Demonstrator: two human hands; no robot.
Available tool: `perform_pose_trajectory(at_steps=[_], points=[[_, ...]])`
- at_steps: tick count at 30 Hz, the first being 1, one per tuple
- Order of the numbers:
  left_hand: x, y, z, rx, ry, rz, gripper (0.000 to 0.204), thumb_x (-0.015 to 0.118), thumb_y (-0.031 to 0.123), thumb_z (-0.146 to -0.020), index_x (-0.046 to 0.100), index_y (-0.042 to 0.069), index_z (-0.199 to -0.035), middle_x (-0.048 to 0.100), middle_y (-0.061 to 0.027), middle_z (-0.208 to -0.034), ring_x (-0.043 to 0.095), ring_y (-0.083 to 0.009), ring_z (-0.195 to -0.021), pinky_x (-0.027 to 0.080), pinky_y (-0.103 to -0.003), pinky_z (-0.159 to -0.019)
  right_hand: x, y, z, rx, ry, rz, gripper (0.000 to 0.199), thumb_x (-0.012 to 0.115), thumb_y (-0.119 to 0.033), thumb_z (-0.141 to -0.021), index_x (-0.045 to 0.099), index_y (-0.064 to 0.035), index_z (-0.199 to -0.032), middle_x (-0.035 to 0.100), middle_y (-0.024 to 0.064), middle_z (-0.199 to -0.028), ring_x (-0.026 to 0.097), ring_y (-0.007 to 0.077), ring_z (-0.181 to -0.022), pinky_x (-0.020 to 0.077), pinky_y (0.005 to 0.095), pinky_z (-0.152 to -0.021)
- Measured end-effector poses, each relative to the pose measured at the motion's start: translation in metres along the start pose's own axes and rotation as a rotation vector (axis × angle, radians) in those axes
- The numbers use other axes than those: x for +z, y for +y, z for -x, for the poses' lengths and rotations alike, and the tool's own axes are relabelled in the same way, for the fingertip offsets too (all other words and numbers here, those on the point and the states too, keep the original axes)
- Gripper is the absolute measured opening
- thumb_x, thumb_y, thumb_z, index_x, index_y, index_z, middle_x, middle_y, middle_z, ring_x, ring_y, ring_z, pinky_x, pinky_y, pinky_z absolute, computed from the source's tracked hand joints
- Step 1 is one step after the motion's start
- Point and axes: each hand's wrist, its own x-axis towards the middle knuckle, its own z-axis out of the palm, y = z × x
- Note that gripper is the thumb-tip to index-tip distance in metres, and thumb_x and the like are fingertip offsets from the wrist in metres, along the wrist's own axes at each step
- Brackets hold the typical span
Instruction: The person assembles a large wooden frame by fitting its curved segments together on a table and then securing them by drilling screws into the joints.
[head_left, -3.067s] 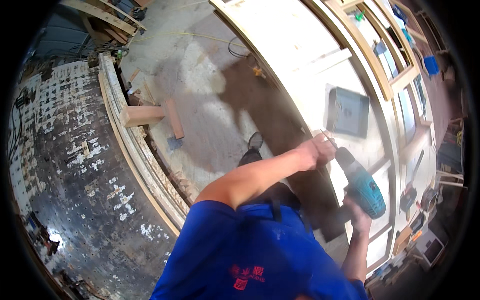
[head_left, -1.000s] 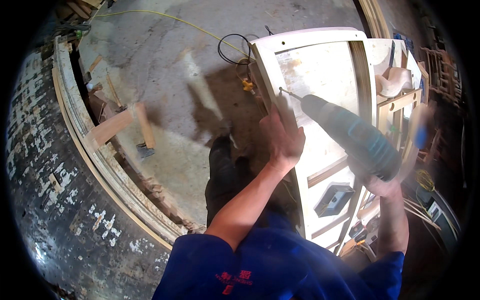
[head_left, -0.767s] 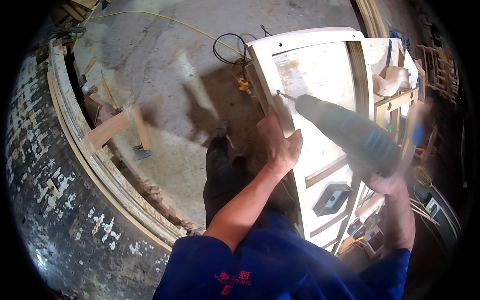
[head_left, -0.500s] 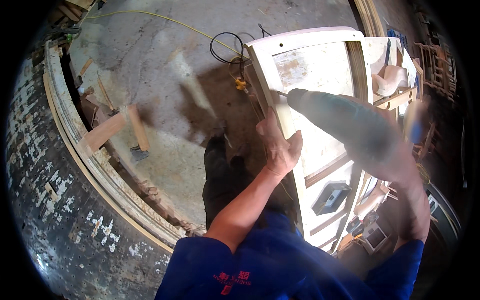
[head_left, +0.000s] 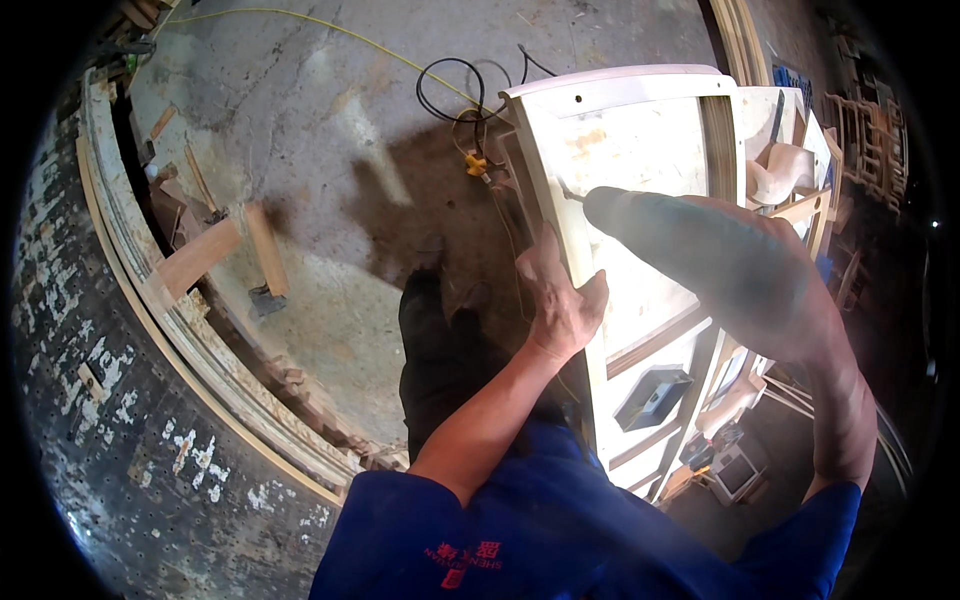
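A pale wooden frame (head_left: 540,155) with a curved far end and several cross rails stands before me, right of my body. My left hand (head_left: 562,305) grips its left side rail, the thumb over the top and the fingers along the outer side. In my right hand (head_left: 800,300) is a dark greenish power drill (head_left: 690,245), blurred by motion. It lies over the frame's panel with its thin bit pointing left at the side rail, just beyond my left fingertips. Whether the bit has entered the wood, I cannot tell. The right fingers are mostly hidden behind the drill.
A grey rectangular tray-like box (head_left: 655,398) rests within the frame. Curved wooden parts (head_left: 785,175) lie to its right. A black cable loop (head_left: 440,90) and yellow connector (head_left: 476,163) are on the floor. At left runs a dark, paint-flecked bench (head_left: 130,430) with wood offcuts (head_left: 205,258) beside it.
The drill and my right hand have shifted slightly right and down in view. The frame appears a little lower and farther right as the view moves. My left hand keeps its hold.
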Motion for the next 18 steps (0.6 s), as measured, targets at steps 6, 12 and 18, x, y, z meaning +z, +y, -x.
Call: perform_pose_trajectory(at_steps=[6, 12, 18], points=[[0.000, 0.002, -0.001, -0.007, 0.009, 0.005, 0.096, 0.077, 0.006, -0.077, 0.021, -0.008, -0.154, 0.040, -0.0254, -0.124, 0.038, -0.0352, -0.113, 0.036, -0.048, -0.100, 0.002, 0.004, -0.007, -0.027, -0.032, -0.103, 0.066, 0.077, -0.011, -0.072, 0.063, -0.0035, -0.135, 0.076, 0.0171, -0.105, 0.075, 0.0235, -0.094, 0.0584, 0.0383, -0.092], [0.000, 0.001, 0.003, -0.041, 0.009, 0.040, 0.096, 0.076, 0.008, -0.078, 0.022, -0.008, -0.155, 0.041, -0.0262, -0.136, 0.036, -0.0365, -0.114, 0.032, -0.045, -0.105, 0.001, -0.003, -0.011, 0.020, -0.058, -0.136, 0.069, 0.081, -0.018, -0.069, 0.064, -0.0046, -0.135, 0.076, 0.0160, -0.106, 0.075, 0.0219, -0.094, 0.0565, 0.0360, -0.094], [-0.006, -0.002, 0.003, -0.017, -0.001, 0.015, 0.094, 0.076, 0.010, -0.079, 0.022, -0.008, -0.154, 0.037, -0.0280, -0.126, 0.037, -0.0382, -0.114, 0.035, -0.047, -0.103, -0.002, -0.029, -0.024, 0.021, -0.141, 0.062, 0.065, 0.082, -0.027, -0.068, 0.068, -0.0060, -0.128, 0.077, 0.0162, -0.095, 0.076, 0.0248, -0.083, 0.0601, 0.0359, -0.083]])
